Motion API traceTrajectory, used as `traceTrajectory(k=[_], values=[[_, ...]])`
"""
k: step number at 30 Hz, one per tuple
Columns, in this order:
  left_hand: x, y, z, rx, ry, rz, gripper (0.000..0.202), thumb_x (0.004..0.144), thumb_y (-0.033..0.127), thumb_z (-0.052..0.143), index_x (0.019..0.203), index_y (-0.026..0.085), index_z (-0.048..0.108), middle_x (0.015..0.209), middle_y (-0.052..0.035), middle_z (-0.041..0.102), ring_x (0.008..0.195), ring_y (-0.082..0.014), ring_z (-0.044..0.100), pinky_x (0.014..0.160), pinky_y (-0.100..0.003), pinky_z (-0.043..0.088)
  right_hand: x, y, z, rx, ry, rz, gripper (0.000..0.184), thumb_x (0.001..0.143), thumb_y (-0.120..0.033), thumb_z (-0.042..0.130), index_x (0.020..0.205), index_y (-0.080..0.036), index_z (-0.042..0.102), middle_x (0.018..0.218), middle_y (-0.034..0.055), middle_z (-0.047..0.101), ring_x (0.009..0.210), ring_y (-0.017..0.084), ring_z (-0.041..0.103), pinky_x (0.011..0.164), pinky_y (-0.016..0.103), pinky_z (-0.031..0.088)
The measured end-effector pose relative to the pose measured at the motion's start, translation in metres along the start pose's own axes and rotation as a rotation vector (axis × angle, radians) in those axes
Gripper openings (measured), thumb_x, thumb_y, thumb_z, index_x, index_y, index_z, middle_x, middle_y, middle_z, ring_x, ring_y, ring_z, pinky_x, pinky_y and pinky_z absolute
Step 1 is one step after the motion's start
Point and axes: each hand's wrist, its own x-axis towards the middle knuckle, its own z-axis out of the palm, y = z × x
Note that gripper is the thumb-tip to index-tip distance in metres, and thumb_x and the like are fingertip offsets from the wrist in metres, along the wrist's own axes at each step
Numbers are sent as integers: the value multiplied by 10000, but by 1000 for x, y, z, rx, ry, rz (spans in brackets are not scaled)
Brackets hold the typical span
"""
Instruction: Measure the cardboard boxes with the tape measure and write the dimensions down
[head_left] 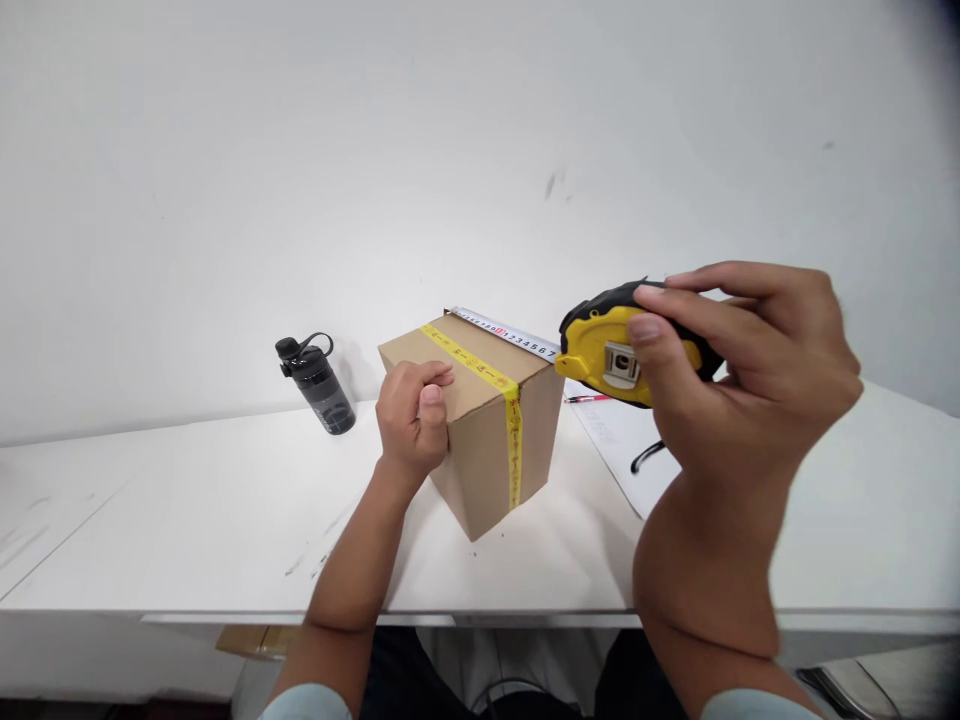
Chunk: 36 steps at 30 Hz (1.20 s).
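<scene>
Your right hand (750,370) grips the yellow-and-black tape measure (600,345), holding it up at the right corner of the cardboard box (484,450), and its fingers and palm cover the rear of the case. The silver blade (517,337) runs along the box's far top edge; you can read black digits up to 7 near the case, but those toward the far corner are too small, and you can't make out how the tip sits there. Your left hand (414,418) is curled into a fist against the box's left top edge, hiding part of it; you can't tell whether anything is inside. Yellow printed tape (469,360) crosses the lid and folds down the front, its lettering hard to read. On the white table (225,530), a dark bottle (319,388) leans left in your view, beyond your left hand. To the right, your right hand and wrist block much of the paper (619,445) and a black curved object (646,457), while the tape measure hangs close by the red pen (587,399)
</scene>
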Motion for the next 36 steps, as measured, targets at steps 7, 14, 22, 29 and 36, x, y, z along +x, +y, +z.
traceTrajectory(k=[7, 14, 22, 29, 36], values=[[0, -3, -1, 16, -25, 22, 396, 1163, 408, 418, 1037, 220, 744, 848, -44, 788, 772, -203, 711, 710, -367, 544, 0, 2, 1, -1, 0, -2, 252, 893, -180, 820, 1094, -332, 840, 1041, 29, 766, 803, 177, 723, 560, 320, 480], [-2, -5, 0, 46, -23, 2, 460, 1165, 470, 386, 1001, 234, 745, 827, -49, 785, 756, -210, 710, 690, -373, 551, -1, -4, -7, -2, -98, 85, 189, 936, -210, 768, 1071, -329, 826, 1035, 35, 773, 726, 173, 701, 602, 354, 517], [-1, -5, -2, 6, -25, 17, 404, 1161, 421, 411, 1020, 229, 738, 859, -46, 791, 765, -208, 696, 699, -376, 527, -1, -6, -6, 35, -88, 48, 233, 930, -199, 784, 1108, -343, 828, 1032, 40, 786, 814, 230, 757, 686, 417, 607], [0, -8, -6, 45, -69, 13, 446, 1159, 446, 390, 1000, 229, 746, 834, -54, 791, 753, -213, 707, 709, -384, 551, -12, -1, 5, 127, 30, 68, 599, 927, -280, 816, 1486, -433, 668, 1144, 23, 819, 876, 268, 799, 663, 427, 631], [12, -23, -35, -216, -256, -162, 494, 1138, 536, 448, 981, 234, 806, 875, -80, 816, 837, -235, 750, 749, -397, 607, -13, 0, 12, 191, 102, 88, 595, 926, -318, 815, 1488, -448, 672, 1173, 34, 805, 838, 273, 794, 600, 399, 575]])
